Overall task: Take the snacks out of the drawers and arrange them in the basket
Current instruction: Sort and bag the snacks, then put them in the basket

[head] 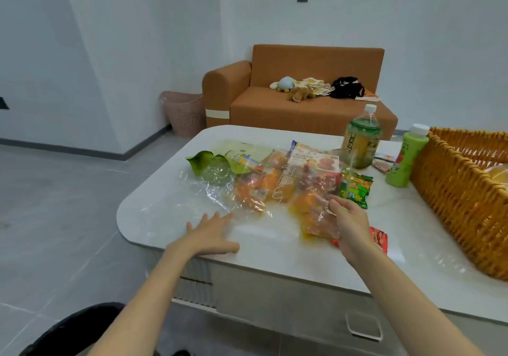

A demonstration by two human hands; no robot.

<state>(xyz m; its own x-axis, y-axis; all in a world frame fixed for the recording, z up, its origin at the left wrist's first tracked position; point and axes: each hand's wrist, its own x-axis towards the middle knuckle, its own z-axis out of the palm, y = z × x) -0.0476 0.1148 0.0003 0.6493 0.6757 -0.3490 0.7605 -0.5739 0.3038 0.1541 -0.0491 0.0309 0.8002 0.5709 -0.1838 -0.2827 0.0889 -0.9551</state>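
Head view, single frame. We noted the left hand (213, 232) lying flat on the white table (154, 218), palm down, fingers straight and spread wide, holding nothing. Its fingertips touched the near edge of a clear plastic bag (217, 190) crumpled across the tabletop.

The right hand (347, 223) was drawn narrow, with fingers and thumb curled together and pinching the clear wrap of an orange snack packet (316, 221) at the near end of the pile. We could not tell whether that packet was lifted or resting on the table.

Snacks, all on the tabletop:
- more orange packets (264, 188) lay under the clear film;
- a white pack printed with round brown cakes (316, 160) lay at the far side of the pile;
- a green snack packet (354, 188) lay just beside the right hand's fingers;
- a red packet (379, 239) was partly hidden by the right wrist;
- a green-and-cream pouch (233, 157) lay at the pile's far left.

The wicker basket (461, 190) stood at the table's right edge, apart from the pile. Something pale yellow showed inside it, too little for us to name.

A large tea bottle (361, 138) and a small green bottle (406, 157) stood upright between the pile and the basket, the small one just beside the basket wall.

Beyond the table, an orange sofa (302, 108) carried plush toys (294, 87) and a black bag (346, 87). A pink hamper (182, 112) stood beside the sofa's arm.
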